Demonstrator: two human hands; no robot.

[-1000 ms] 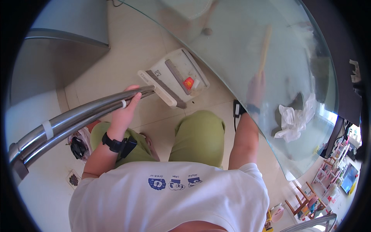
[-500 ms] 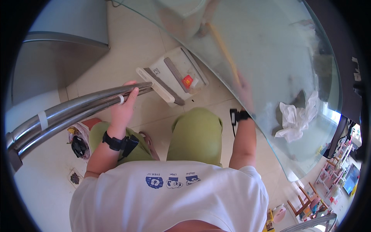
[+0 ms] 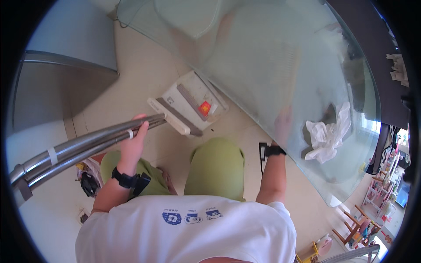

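Observation:
My left hand [image 3: 136, 138] is closed round steel handles [image 3: 83, 144] that lead to a broom head [image 3: 169, 117] with grey bristles, beside a white dustpan [image 3: 187, 82] on the floor. Grey combed strips and a red wrapper [image 3: 205, 108] show in the dustpan. My right hand [image 3: 283, 120] is beneath the glass tabletop [image 3: 252, 65], seen hazily through it, closed on a pale yellow stick [image 3: 287, 72] that is blurred by motion. A crumpled white tissue [image 3: 326, 136] shows at the glass's right.
A grey appliance [image 3: 70, 37] stands at upper left. A bag with dark contents [image 3: 90, 182] is at lower left. A dark surface [image 3: 381, 96] borders the glass. A wooden chair [image 3: 348, 225] and cluttered shelving [image 3: 386, 179] are at lower right, above tiled floor [image 3: 136, 74].
The yellow stick swung left, then back right, and is now blurred. My left hand, the broom head and the dustpan sit slightly lower in the picture.

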